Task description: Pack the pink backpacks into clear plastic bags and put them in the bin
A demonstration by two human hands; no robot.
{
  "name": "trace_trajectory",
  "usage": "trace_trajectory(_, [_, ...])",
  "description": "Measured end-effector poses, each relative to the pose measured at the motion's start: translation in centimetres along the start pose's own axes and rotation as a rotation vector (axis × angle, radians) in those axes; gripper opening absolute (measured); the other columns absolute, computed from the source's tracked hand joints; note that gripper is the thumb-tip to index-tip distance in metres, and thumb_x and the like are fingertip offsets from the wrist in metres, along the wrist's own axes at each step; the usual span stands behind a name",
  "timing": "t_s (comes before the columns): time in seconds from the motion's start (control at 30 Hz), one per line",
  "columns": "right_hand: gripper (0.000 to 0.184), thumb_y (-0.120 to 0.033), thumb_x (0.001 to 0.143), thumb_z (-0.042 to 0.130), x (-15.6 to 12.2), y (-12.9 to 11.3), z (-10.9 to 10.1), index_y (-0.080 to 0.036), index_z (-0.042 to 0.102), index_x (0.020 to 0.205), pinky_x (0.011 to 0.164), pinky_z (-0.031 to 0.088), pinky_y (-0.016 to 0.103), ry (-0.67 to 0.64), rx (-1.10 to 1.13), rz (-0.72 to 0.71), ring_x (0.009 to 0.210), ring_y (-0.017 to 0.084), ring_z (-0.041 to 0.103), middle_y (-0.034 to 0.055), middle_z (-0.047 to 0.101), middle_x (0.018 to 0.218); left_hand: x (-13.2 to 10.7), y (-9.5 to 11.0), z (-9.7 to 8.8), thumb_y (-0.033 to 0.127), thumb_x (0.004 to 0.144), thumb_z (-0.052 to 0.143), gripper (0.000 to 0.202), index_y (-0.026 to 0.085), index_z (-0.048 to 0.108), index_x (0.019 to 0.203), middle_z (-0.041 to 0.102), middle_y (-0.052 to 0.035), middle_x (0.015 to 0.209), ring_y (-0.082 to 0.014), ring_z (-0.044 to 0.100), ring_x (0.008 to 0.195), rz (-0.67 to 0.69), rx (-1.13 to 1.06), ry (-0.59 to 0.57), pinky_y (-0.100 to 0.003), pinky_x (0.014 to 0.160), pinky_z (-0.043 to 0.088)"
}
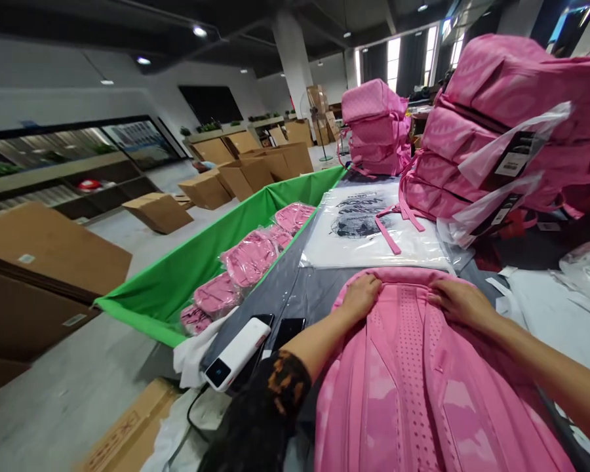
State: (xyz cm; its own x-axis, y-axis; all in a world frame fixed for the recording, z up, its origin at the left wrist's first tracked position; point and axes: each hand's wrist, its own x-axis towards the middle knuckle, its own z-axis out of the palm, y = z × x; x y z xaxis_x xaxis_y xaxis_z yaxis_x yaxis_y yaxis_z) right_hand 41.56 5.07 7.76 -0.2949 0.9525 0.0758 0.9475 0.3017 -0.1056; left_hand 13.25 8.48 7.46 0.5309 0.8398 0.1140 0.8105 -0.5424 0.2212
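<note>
A pink backpack (413,387) lies back-side up on the table in front of me, its padded mesh panel and straps facing up. My left hand (362,294) grips its top left edge with fingers curled over the fabric. My right hand (459,300) grips the top right edge the same way. Just beyond the backpack lies a stack of clear plastic bags (368,226) printed with a dark round logo, with a loose pink strap (388,233) across it.
Piles of pink backpacks (501,131) with hang tags stand at the right and a second pile (376,124) at the far end. A green cloth bin (187,269) on the left holds several bagged pink backpacks. A white power bank (236,354) and a black phone (288,328) lie near my left forearm. Cardboard boxes (206,187) cover the floor.
</note>
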Motion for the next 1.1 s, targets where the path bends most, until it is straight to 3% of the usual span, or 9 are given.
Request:
trace_trajectory(0.07, [0.024, -0.037, 0.101, 0.051, 2.9, 0.1, -0.3, -0.023, 0.069, 0.108, 0.073, 0.046, 0.031, -0.048, -0.068, 0.062, 0.093, 0.022, 0.069, 0.0066, 0.075, 0.109, 2.0, -0.2, -0.4, 0.019, 0.104, 0.04, 0.032, 0.012, 0.071, 0.107, 0.072, -0.0159, 0.116, -0.0257, 0.065, 0.115, -0.056, 0.002, -0.022, -0.04, 0.104, 0.049])
trace_trajectory(0.17, [0.027, -0.028, 0.103, 0.041, 4.7, -0.6, 0.5, -0.018, 0.066, 0.109, 0.076, 0.044, 0.034, 0.009, -0.128, 0.092, 0.093, 0.025, 0.066, 0.0125, 0.073, 0.104, 1.8, 0.8, -0.9, 0.028, 0.105, 0.04, 0.037, 0.011, 0.066, 0.125, 0.068, -0.0179, 0.13, -0.0266, 0.061, 0.125, -0.095, -0.001, -0.054, -0.041, 0.111, 0.045])
trace_trajectory(0.33, [0.037, -0.015, 0.101, 0.028, 4.3, -2.3, 2.0, -0.01, 0.063, 0.113, 0.082, 0.044, 0.04, 0.106, -0.215, 0.113, 0.095, 0.03, 0.065, 0.0212, 0.068, 0.102, -1.5, 5.5, 0.1, 0.087, 0.083, 0.046, 0.108, 0.021, 0.019, 0.164, 0.015, -0.0251, 0.17, -0.0503, 0.005, 0.156, -0.251, -0.177, -0.141, -0.073, 0.119, 0.019])
trace_trajectory(0.5, [0.034, -0.011, 0.098, 0.034, 4.4, -2.8, 0.1, -0.013, 0.065, 0.111, 0.082, 0.046, 0.04, 0.1, -0.221, 0.079, 0.097, 0.03, 0.065, 0.0201, 0.069, 0.107, -0.4, 6.2, 0.8, 0.094, 0.069, 0.052, 0.119, 0.029, 0.021, 0.164, -0.006, -0.0155, 0.173, -0.0535, -0.016, 0.153, -0.339, -0.189, -0.157, -0.078, 0.118, 0.001])
trace_trajectory(0.67, [0.034, -0.018, 0.091, 0.06, 5.7, -0.8, -3.2, -0.02, 0.063, 0.124, 0.086, 0.047, 0.034, 0.081, -0.171, 0.15, 0.116, 0.028, 0.062, 0.0152, 0.064, 0.13, -0.7, 4.3, 1.0, 0.089, 0.075, 0.052, 0.109, 0.028, 0.027, 0.162, -0.004, -0.0131, 0.174, -0.0509, -0.016, 0.154, -0.398, -0.186, -0.058, -0.074, 0.121, 0.001])
trace_trajectory(0.83, [0.026, -0.034, 0.073, 0.083, 9.8, 1.7, -2.5, -0.021, 0.068, 0.091, 0.061, 0.042, 0.028, -0.048, -0.084, 0.311, 0.079, 0.023, 0.068, 0.0059, 0.071, 0.088, -0.5, 3.6, 2.6, 0.088, 0.082, 0.043, 0.098, 0.028, 0.035, 0.16, 0.015, -0.0121, 0.173, -0.0461, -0.004, 0.158, -0.21, -0.127, 0.077, -0.074, 0.122, -0.002])
trace_trajectory(0.93, [0.027, -0.036, 0.076, 0.081, 10.8, 1.5, -1.9, -0.019, 0.068, 0.093, 0.065, 0.045, 0.031, -0.045, -0.077, 0.343, 0.083, 0.027, 0.068, 0.0104, 0.071, 0.09, 0.9, 3.4, 3.0, 0.082, 0.091, 0.034, 0.085, 0.029, 0.042, 0.157, 0.027, -0.0104, 0.17, -0.0411, 0.004, 0.159, -0.098, -0.066, 0.026, -0.073, 0.123, -0.005])
trace_trajectory(1.0, [0.03, -0.031, 0.083, 0.073, 9.5, 0.3, -2.1, -0.015, 0.067, 0.108, 0.075, 0.049, 0.036, -0.003, -0.088, 0.316, 0.098, 0.031, 0.067, 0.0178, 0.07, 0.108, 1.7, 3.4, 2.9, 0.081, 0.091, 0.036, 0.083, 0.029, 0.045, 0.155, 0.028, -0.008, 0.17, -0.0415, 0.004, 0.159, -0.12, -0.036, 0.029, -0.072, 0.123, -0.005])
trace_trajectory(1.1, [0.036, -0.024, 0.092, 0.058, 3.9, -3.3, -3.3, -0.015, 0.062, 0.127, 0.101, 0.046, 0.046, 0.046, -0.09, 0.203, 0.126, 0.032, 0.056, 0.0212, 0.06, 0.137, 1.8, 3.4, 2.7, 0.074, 0.095, 0.04, 0.075, 0.028, 0.046, 0.154, 0.031, -0.0054, 0.169, -0.0402, 0.005, 0.159, -0.144, -0.04, 0.064, -0.07, 0.125, -0.002])
